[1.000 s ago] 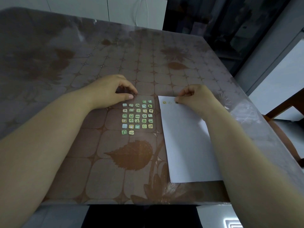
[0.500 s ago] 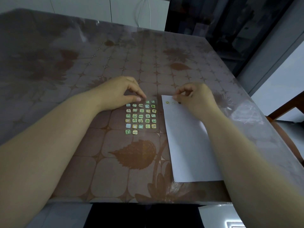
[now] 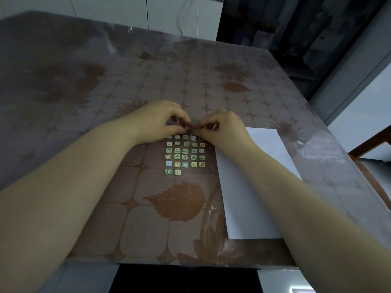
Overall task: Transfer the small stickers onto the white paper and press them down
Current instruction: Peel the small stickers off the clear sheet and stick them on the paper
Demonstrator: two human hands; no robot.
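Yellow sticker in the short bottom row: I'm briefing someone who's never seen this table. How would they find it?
Left of the white paper on the table lies a grid of small stickers, just beyond a big brown leaf print. Its nearest row holds only two: a green sticker, then on its right the yellow sticker, which ends the grid.

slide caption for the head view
Left hand and right hand meet at the far edge of the sticker grid, white paper beside it.

Our left hand (image 3: 157, 121) and right hand (image 3: 225, 130) meet fingertip to fingertip on the bench (image 3: 95, 85), pinching the stickers (image 3: 185, 154) at their far row, beside the white paper (image 3: 249, 197).
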